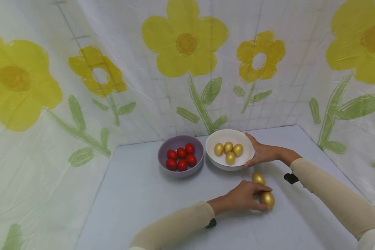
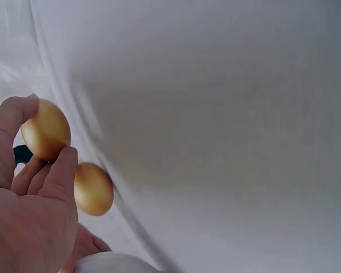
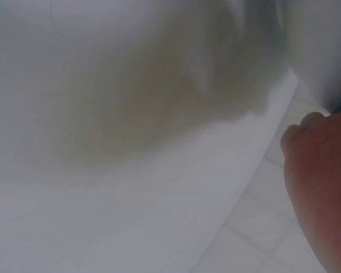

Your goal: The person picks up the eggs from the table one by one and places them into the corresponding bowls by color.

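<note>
My left hand (image 1: 244, 196) pinches a golden egg (image 1: 267, 199) between thumb and fingers, low over the table; the left wrist view shows the grip on that egg (image 2: 46, 131) from the palm side. Just beyond it lies a second golden egg (image 1: 258, 178), close to the fingers. My right hand (image 1: 264, 152) holds the right side of a white bowl (image 1: 228, 167), its thumb at the near rim and fingertips at the far rim. Several golden eggs (image 1: 230, 158) sit inside that bowl. The right wrist view catches only part of the right hand (image 3: 324, 176) beside the bowl.
Left of the white bowl stands a purple bowl (image 1: 180, 173) with several red eggs (image 1: 181, 153) in it. Both bowls are near the back edge of the pale table (image 1: 137, 208). A translucent curtain (image 1: 137, 104) with yellow flowers hangs behind and at the sides.
</note>
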`<state>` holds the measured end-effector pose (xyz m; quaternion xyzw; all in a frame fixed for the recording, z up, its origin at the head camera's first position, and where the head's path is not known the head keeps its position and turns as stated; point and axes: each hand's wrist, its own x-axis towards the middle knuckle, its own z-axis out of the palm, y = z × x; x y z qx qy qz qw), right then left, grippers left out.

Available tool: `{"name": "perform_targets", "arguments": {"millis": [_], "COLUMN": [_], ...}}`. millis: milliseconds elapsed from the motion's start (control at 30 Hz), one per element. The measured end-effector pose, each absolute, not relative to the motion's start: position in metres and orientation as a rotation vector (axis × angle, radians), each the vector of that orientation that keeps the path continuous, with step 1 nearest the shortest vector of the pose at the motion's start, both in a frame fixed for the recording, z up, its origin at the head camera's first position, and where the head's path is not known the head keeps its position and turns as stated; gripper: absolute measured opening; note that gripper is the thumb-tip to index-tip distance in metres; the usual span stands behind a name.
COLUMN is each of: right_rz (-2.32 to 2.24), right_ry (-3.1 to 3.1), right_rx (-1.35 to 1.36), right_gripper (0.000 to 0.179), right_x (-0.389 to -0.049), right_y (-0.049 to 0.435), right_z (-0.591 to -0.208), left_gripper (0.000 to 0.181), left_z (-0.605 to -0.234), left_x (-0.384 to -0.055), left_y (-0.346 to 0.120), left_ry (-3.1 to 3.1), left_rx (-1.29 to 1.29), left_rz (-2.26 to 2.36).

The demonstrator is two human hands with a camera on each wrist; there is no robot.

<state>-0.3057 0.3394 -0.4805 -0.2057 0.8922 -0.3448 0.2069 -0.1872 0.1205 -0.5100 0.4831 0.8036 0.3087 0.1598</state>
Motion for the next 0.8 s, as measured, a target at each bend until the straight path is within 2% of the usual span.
{"name": "perform_targets", "arguments": {"millis": [233, 400, 567, 800], "right_rz": [-0.968, -0.997, -1.006, -1.009], "right_ry": [2.472, 2.446, 2.452, 2.445], "right_rx": [-0.610, -0.648, -0.688, -0.653], "right_gripper": [0.139, 0.138, 0.134, 0.141], "right_x": [-0.303, -0.303, -0.305, -0.306], "right_y": [0.338, 0.340, 0.344, 0.340], "right_z": [-0.476, -0.475, -0.476, -0.480], "left_gripper": [0.056, 0.055, 0.056, 0.058], "left_z": [-0.490, -0.464, -0.438, -0.413], "left_x": [-0.191, -0.201, -0.225, -0.266], "left_y": [0.109, 0.095, 0.080, 0.053], "left_ry": [2.071, 2.022, 2.094, 2.309], "left_rx": [1.263, 1.270, 1.337, 1.288], "left_rz": [1.161, 1.268, 1.345, 1.378]}}
